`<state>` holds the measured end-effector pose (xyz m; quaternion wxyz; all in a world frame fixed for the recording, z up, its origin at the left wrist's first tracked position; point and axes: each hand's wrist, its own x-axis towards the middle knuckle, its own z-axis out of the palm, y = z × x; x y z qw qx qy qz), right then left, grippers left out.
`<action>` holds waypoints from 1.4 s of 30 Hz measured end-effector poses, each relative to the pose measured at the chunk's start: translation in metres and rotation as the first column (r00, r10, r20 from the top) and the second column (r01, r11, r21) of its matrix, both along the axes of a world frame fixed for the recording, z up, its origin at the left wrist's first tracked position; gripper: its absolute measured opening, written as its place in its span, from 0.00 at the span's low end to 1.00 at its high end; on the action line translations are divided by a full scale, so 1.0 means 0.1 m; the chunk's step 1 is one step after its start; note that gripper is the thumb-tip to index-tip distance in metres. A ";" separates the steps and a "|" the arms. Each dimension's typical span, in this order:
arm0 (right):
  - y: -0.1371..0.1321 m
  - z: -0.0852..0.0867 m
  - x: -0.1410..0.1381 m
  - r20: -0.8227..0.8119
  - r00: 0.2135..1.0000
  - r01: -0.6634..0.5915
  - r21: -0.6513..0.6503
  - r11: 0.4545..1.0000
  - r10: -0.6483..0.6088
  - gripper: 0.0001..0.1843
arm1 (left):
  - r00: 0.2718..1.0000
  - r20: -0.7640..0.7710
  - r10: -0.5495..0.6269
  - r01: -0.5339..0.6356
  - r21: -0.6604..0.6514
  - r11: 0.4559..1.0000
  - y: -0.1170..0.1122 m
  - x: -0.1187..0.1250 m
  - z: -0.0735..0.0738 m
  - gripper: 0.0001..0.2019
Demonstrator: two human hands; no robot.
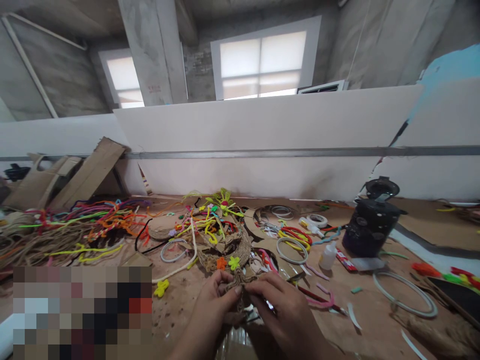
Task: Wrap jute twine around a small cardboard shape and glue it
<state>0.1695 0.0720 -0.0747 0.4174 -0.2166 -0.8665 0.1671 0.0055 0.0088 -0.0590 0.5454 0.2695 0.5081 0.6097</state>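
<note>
Both my hands meet at the table's front edge over a brown twine piece (pixel 240 280) made of looped cord. My left hand (pixel 217 302) pinches it between thumb and fingers. From the other side my right hand (pixel 283 305) grips the same piece with its fingertips. Something shiny shows by the right fingers, too small to make out. Just beyond lies a twine-wrapped ring (pixel 244 247) bearing an orange flower (pixel 221 263) and a yellow-green flower (pixel 234 263). A yellow flower (pixel 161 288) rests to the left of my hands.
Pipe cleaners (pixel 112 225) and tangled twine (pixel 32 247) heap at the left. On the right stand a black bin (pixel 371 227) with its lid up and a small glue bottle (pixel 328 256). White rings (pixel 292 250) lie about. Cardboard (pixel 88 172) leans at the back left.
</note>
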 end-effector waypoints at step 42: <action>0.00 0.15 -0.03 -0.089 0.996 -0.042 -0.662 0.748 -0.023 0.07 | 0.910 -0.401 -0.110 0.123 0.008 0.992 0.03 -0.09 -0.07 0.11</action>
